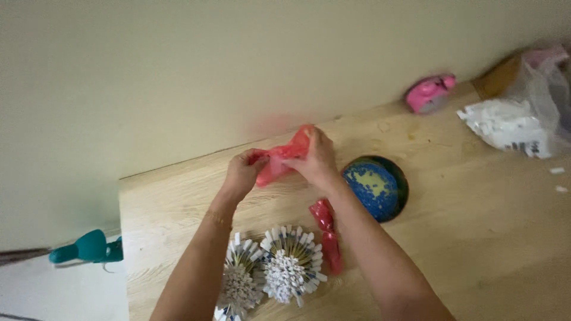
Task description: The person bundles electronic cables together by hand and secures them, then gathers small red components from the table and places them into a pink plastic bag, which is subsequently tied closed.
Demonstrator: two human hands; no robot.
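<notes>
Nearest the camera, two round paper flowers (273,270) of rolled white and dark strips lay side by side on the wooden tabletop (476,238), with a twisted red plastic piece (327,235) just to their right. Farther out, the left hand (241,173) and the right hand (318,159) each pinched an end of a crumpled red plastic bag (279,160), held just above the tabletop between them. Just right of the right hand sat a dark bowl (404,184) of blue and yellow beads. Beyond, by the wall, were a pink tape dispenser (429,93) and a clear bag of white paper bits (511,125).
</notes>
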